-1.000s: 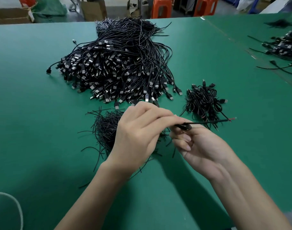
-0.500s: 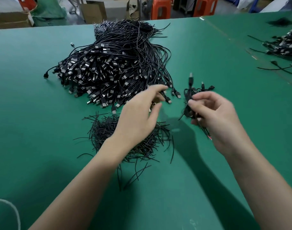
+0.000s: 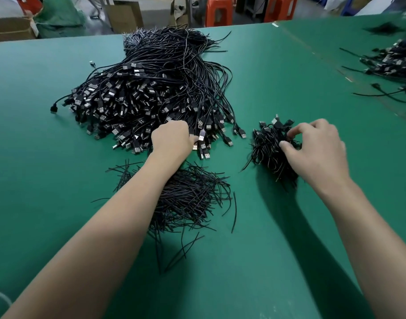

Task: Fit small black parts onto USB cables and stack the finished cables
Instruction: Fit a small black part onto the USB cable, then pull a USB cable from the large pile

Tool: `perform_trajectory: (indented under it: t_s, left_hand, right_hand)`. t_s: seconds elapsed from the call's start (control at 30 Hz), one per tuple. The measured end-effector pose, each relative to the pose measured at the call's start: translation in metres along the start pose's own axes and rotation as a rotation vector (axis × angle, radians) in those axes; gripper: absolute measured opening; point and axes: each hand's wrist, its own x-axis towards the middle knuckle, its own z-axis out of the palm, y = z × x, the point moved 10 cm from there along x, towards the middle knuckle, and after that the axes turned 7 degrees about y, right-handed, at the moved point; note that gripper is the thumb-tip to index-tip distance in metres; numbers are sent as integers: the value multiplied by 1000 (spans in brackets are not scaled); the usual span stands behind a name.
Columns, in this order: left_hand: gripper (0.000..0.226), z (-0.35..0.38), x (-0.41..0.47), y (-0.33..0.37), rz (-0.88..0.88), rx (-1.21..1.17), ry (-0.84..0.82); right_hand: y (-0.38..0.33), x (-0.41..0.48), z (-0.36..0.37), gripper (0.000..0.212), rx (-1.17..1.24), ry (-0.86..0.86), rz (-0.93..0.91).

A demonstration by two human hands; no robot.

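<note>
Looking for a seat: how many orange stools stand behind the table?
2: the left stool beyond the table, the right stool beside it. Others may be hidden out of view.
</note>
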Motion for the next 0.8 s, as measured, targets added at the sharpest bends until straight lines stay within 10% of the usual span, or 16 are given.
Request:
perform_trajectory:
  t_s: [0.3, 0.5, 0.7, 0.8]
  left_hand:
    - [27, -19, -17, -12, -37, -491, 38]
    - [32, -94, -91, 9, 150, -641, 106]
    - [37, -143, -158, 25, 303, -952, 25]
    - [66, -135, -165, 7, 231, -1209, -33]
  right_hand:
    - [-81, -23, -14, 14, 285, 34, -322]
    - [-133, -55, 6, 71, 326, -125, -518]
    - [-165, -87, -16, 15, 769, -47, -637]
    - [-159, -90, -25, 37, 1071, -99, -452]
